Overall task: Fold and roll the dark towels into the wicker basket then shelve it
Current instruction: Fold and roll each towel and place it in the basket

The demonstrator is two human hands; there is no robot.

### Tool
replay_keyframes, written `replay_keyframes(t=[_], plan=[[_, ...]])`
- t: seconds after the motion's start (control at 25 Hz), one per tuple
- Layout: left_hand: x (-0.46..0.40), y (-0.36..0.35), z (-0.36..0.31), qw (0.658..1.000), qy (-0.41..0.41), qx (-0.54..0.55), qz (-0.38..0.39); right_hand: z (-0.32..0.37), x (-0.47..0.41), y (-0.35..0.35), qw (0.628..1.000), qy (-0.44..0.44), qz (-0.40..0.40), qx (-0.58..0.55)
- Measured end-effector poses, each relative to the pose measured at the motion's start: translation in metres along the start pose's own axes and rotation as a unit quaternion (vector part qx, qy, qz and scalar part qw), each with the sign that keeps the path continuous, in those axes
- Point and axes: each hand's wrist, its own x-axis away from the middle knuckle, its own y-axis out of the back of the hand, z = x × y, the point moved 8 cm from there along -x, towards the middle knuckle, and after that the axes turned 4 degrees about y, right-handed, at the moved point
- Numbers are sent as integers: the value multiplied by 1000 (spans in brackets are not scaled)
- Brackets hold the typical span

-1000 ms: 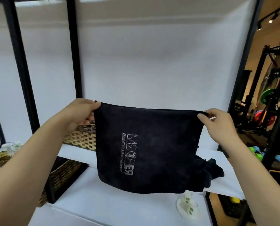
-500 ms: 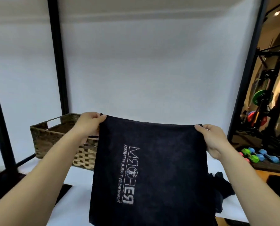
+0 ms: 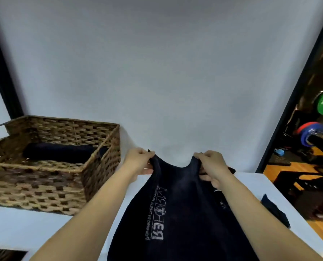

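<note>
The white table (image 3: 34, 227) fills the lower view from 9 o'clock round to 4 o'clock, with a pale wall behind it. On the table at 9 o'clock stands the wicker basket (image 3: 44, 185), and inside it lies one rolled dark towel (image 3: 61, 153), its length running left to right. At 6 o'clock hangs the dark towel (image 3: 181, 213) now in hand, printed lettering facing the camera in mirror writing, its long axis running down from the hands toward the viewer and out of the bottom edge. A further piece of dark cloth (image 3: 275, 210) lies at 4 o'clock near the table's right edge. The left hand (image 3: 140, 162) pinches the towel's top left corner and the right hand (image 3: 211, 164) pinches the top right corner; both are closed on the fabric, and the two corners sit near each other so the top edge sags between them. Judging by this, a lengthwise fold is under way. The basket lies at 9 o'clock from the grip, nearer the left hand, so a finished roll would travel leftward
</note>
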Motion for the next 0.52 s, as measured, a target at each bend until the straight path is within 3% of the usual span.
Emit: replay_keyframes(t=[0.2,0.52], plan=[[12,-37,14,998,-35,-11,56,4,17,-68,995,43,75,54],[19,-12,2,992,-129,8,11,14,33,-91,989,100,99,39]])
